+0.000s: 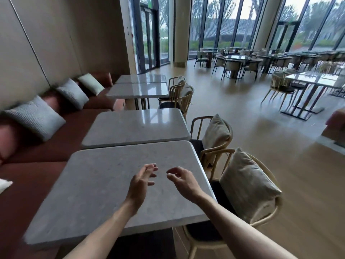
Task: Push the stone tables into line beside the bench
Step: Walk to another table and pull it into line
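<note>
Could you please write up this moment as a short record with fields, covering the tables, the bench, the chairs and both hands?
setting: dining hall with tall windows
nearest stone table: directly below both hands, bare top
second stone table: just beyond it, narrow gap between, set slightly askew
far stone tables: a pair, edge to edge
bench: reddish, along the tables' left side, with grey cushions
chairs: wooden, cushioned, on the tables' right side
left hand: open, over the nearest table, holding nothing
right hand: open, fingers curled, holding nothing
</note>
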The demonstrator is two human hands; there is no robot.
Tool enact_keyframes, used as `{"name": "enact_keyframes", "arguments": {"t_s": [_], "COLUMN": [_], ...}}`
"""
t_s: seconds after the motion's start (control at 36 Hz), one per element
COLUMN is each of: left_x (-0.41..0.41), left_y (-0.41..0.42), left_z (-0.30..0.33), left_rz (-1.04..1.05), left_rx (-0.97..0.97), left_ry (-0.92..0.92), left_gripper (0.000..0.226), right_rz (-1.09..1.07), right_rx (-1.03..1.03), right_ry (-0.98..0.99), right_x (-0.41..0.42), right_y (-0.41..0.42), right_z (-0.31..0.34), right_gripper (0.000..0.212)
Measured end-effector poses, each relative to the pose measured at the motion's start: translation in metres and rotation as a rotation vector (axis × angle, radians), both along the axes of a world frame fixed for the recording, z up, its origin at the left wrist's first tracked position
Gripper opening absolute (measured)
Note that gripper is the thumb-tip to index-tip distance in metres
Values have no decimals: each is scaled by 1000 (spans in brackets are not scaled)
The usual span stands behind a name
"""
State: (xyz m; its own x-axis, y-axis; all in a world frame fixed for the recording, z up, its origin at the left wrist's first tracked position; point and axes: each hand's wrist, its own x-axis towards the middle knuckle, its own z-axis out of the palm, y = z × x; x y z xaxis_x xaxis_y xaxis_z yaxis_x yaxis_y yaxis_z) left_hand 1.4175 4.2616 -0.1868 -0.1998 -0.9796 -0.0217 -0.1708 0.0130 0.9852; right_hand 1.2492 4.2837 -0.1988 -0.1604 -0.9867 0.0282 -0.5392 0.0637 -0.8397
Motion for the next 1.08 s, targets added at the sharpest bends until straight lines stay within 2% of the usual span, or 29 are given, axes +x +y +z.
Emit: {"name": "enact_keyframes", "arguments": {"t_s": [0.28, 0.47, 0.64, 0.75, 0.89, 1.0, 1.08], "left_x": [68, 108, 111, 84, 13, -65, -127], "left_y": [-21, -26, -35, -44, -49, -54, -59], "left_z": [25, 28, 41, 46, 30, 3, -21], "left_rz": [95, 122, 161, 195, 181, 185, 204], "left_rx": [-12, -12, -44, -58, -41, -19, -36], "left_ry": [101, 112, 144, 158, 128, 130, 123], "left_gripper": [27, 28, 28, 28, 29, 28, 40], "right_rz": [98, 111, 131, 119, 118, 116, 149], "right_rx": [-37, -83, -115, -174, -193, -149, -87], "right_ry": [13, -100, -184, -297, -324, -316, -330], "right_x": [68, 113, 114, 91, 24, -53, -111], "right_y": [-26, -55, -76, -79, -76, -81, -92], "right_z": [35, 44, 49, 60, 60, 37, 12], "right_gripper": [26, 19, 13, 14, 14, 13, 14]}}
